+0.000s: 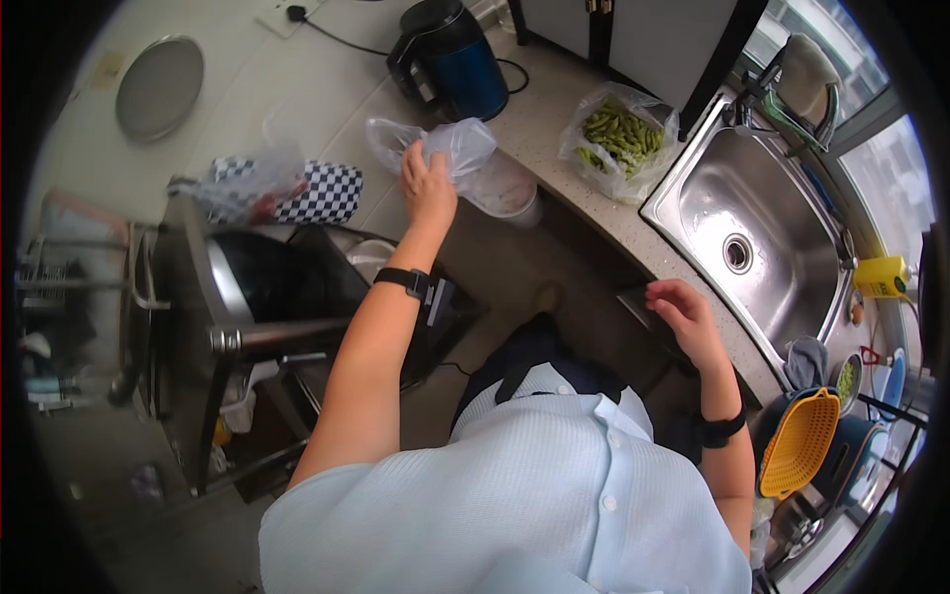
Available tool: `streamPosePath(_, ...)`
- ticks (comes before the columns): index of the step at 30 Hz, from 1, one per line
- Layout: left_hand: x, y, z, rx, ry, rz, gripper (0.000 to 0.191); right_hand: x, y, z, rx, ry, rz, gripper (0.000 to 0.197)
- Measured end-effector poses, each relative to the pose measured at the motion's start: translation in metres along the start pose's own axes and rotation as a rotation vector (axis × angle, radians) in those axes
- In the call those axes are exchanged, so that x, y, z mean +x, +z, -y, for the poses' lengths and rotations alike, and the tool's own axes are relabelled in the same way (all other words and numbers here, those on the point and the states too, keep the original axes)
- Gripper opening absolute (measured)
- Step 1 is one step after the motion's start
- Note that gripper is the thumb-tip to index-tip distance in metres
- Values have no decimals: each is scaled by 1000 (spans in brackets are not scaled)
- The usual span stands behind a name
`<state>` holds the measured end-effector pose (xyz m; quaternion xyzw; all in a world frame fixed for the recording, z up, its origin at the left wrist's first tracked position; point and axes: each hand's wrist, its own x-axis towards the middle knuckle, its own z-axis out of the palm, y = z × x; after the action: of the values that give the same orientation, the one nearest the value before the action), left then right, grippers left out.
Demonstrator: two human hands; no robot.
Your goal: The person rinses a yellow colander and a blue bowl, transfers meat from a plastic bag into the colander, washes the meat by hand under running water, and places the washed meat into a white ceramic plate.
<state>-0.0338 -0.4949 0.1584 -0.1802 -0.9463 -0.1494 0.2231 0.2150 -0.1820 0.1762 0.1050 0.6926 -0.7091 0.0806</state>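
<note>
My left hand [429,185] is at the counter's left end, its fingers closed on a thin clear plastic bag [469,145]. Part of the bag is hidden behind the fingers. Just beyond and below it is a white bin [525,211] with a plastic liner, standing at floor level by the counter. Holding nothing, my right hand [686,319] hovers by the counter's front edge near the stainless steel sink [712,193], fingers slightly curled and apart. An open plastic bag of green soybean pods [620,137] sits on the counter [542,141] between the bin and the sink.
A blue and black electric kettle [464,67] stands at the back, its cord plugged into the wall. At left, a dark metal cart [282,334] bears a checkered cloth [326,193]. A yellow bottle [879,277], grey cloth [807,364] and orange basket [801,445] line the right.
</note>
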Motion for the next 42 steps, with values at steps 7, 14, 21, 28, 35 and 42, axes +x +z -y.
streamPosePath(7,12,144,49,313,227,330,33,-23,-15,-18,34,261,-449,16)
streamPosePath(14,12,237,96,209,178,1053,77,-34,13,-14,62,432,-589,17)
streamPosePath(21,30,294,124,-63,193,1212,90,-59,25,-25,184,533,-746,17)
streamPosePath(28,26,319,143,-203,149,1257,78,-122,25,-52,203,494,-872,18)
streamPosePath(35,35,278,121,-87,87,1144,63,-246,63,-96,332,515,-1116,19)
streamPosePath(42,30,195,99,95,288,555,50,-455,112,-154,381,797,-1624,14)
